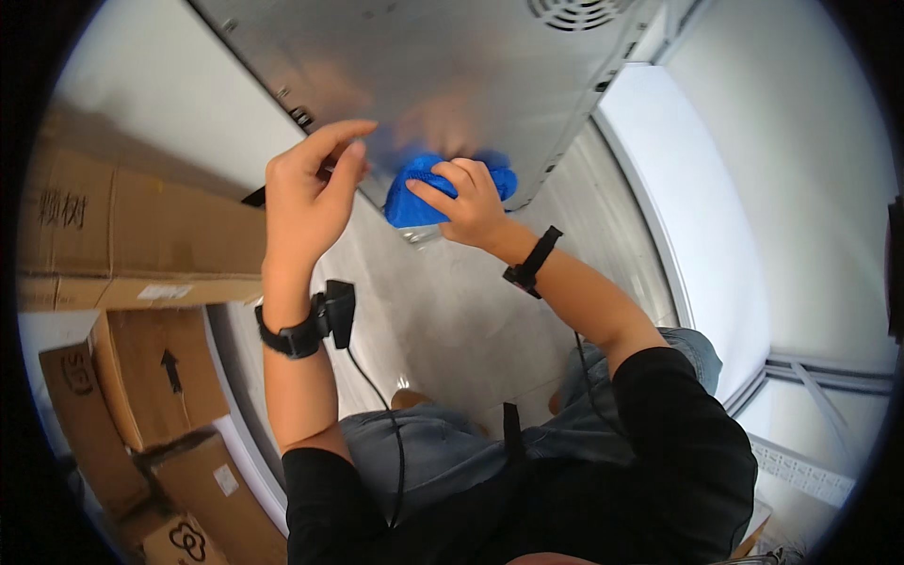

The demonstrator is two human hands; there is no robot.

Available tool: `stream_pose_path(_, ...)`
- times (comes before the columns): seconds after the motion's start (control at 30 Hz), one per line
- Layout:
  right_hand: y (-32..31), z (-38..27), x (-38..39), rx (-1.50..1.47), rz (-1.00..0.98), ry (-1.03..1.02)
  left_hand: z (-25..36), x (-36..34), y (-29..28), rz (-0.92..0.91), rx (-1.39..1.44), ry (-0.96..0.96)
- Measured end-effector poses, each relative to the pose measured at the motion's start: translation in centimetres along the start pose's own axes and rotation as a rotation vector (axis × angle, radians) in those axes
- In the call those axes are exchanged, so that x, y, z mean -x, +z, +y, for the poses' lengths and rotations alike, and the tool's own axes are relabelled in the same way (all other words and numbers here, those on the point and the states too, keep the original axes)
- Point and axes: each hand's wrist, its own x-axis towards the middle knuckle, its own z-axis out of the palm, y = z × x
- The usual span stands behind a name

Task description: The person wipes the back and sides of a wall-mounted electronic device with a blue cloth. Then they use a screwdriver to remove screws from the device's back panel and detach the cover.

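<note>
A grey floor (pixel 452 325) runs through the middle of the scene, a white wall (pixel 810 141) curving up on the right, cartons crowding the left. At the top stands the big one: a metal panel (pixel 414 80), dull and reflective, a slotted vent (pixel 576 11) near its upper right.

And here's the action, down at the panel's near end: a blue cloth (pixel 405 202), bunched up against the metal. The right hand (pixel 476 202) has it, fingers bent over the top and pressing into the folds. That grip looks chosen to keep the cloth bundled and flat against the panel; wadding it likely gives the fingers something to push on.

Over to the left hand (pixel 311 193): nothing in it, fingers loosely curled, thumb near the index finger, raised by the panel's left edge. Whether it touches the metal, one cannot tell. Straps ring both wrists, the left strap (pixel 297 339) carrying a black block (pixel 341 314), perhaps worn there to leave the palms free.

Now the containers: a long carton (pixel 179 231) above, an arrow-marked carton (pixel 151 363) below it, a labelled carton (pixel 202 480) lower down. They sit packed close together, presumably to save floor space; what they contain is hidden.
</note>
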Motion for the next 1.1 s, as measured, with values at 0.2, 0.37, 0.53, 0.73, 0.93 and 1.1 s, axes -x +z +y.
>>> stream_pose_path(0.2,-4.9,3.3,-2.6,0.036,0.407,0.328,1.4,-0.3,0.7,-0.163,-0.102,0.024)
stream_pose_path(0.37,-7.2,4.7,-4.6,0.035,0.538,0.442,1.5,-0.4,0.6,-0.203,-0.121,0.055)
stream_pose_path(0.53,-9.0,3.0,-8.5,-0.014,0.544,0.415,1.8,-0.5,0.5,-0.194,-0.102,0.054)
stream_pose_path(0.73,-12.4,3.2,-11.8,-0.028,0.491,0.425,2.3,-0.7,0.6,-0.21,-0.117,0.092)
stream_pose_path(0.93,-14.2,2.4,-13.8,-0.036,0.473,0.477,2.6,-0.9,0.9,-0.219,-0.13,0.082)
stream_pose_path(1.1,-13.6,3.2,-12.1,0.137,0.502,0.426,2.1,-0.8,0.7,-0.217,-0.124,0.092)
